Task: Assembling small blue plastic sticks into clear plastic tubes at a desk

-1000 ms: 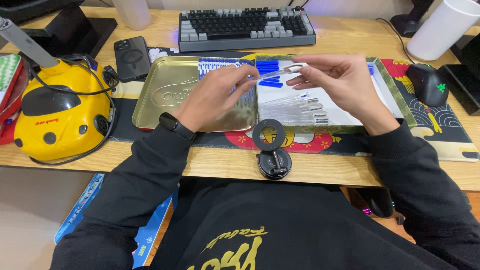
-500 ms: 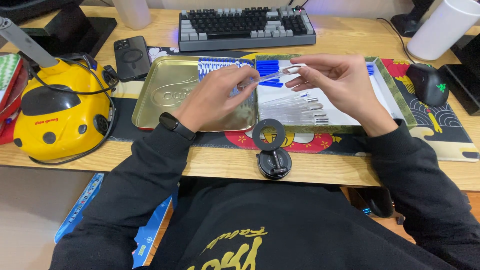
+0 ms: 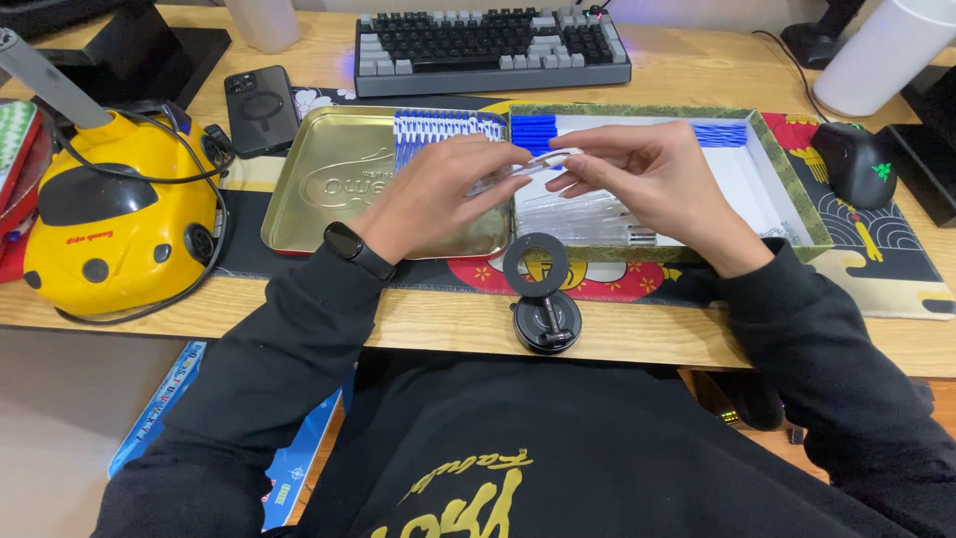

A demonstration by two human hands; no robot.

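Your left hand (image 3: 438,194) and your right hand (image 3: 652,179) are close together over the desk. Both pinch the same thin clear pen (image 3: 533,164), one hand at each end. Your fingers are closed on it. The pen is held up in the air, just above the spot where the two boxes meet.

On your left is a gold tin lid (image 3: 329,184). It lies flat like a tray. A row of white and blue pens (image 3: 443,125) sits along its far edge. The rest of the tin shows bare gold metal.

On your right is a white box with a green rim (image 3: 787,179). Blue pen parts (image 3: 538,130) lie in a row at its far side, and more blue ones (image 3: 717,134) sit in the far right corner. Clear pen tubes (image 3: 588,214) are piled near the front of the box, under your right hand.

Both boxes rest on a dark desk mat (image 3: 866,269). A black round stand (image 3: 543,299) sits at the desk edge, just in front of the boxes. A keyboard (image 3: 488,45) is behind them. A black mouse (image 3: 856,164) is beside the white box. A yellow toy-like car (image 3: 119,219) and a black phone (image 3: 259,110) are on your left.
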